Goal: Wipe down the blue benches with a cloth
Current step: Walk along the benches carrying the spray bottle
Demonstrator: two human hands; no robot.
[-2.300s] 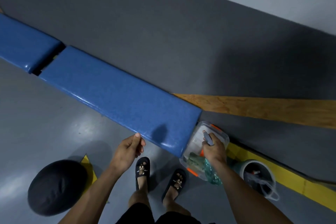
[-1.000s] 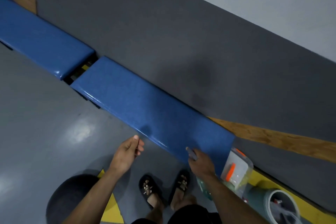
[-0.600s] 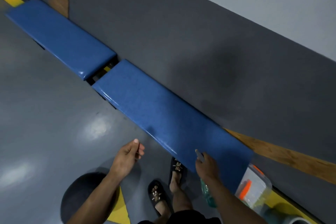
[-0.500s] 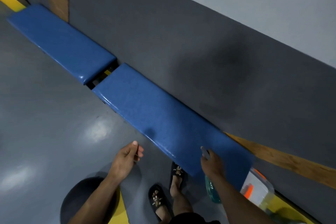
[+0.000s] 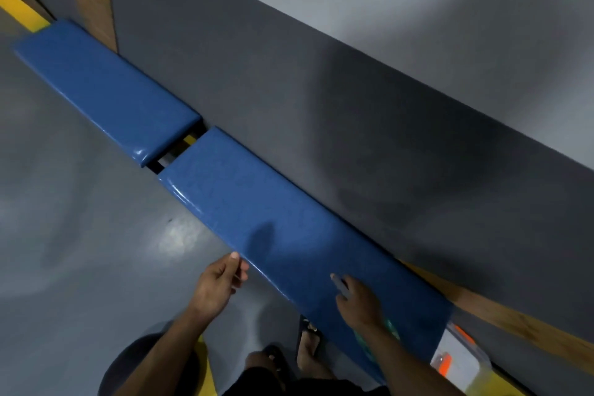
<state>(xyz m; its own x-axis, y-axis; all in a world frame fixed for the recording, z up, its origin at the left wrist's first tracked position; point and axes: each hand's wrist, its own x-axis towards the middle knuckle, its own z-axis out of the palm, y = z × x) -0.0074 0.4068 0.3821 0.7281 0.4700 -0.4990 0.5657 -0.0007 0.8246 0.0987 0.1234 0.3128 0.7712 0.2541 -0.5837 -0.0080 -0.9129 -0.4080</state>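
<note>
A grey wall (image 5: 321, 90) runs diagonally across the view, with two blue benches set end to end along its foot and a narrow gap between them. The near bench (image 5: 289, 235) fills the middle of the view; the far bench (image 5: 106, 90) reaches toward the upper left corner. Both tops look dry and unmarked, with no wet streaks visible, so the wiping seems not yet begun and both benches are probably left to do.

At the near bench's right end a clear plastic box (image 5: 463, 360) with orange clips sits on the floor.

The right hand (image 5: 360, 302) hangs over the near bench's front edge, closed round something small and grey-blue, with a greenish bit below the wrist; whether either is the cloth I cannot tell. The left hand (image 5: 218, 283) is loosely curled and empty, just off the front edge.
</note>
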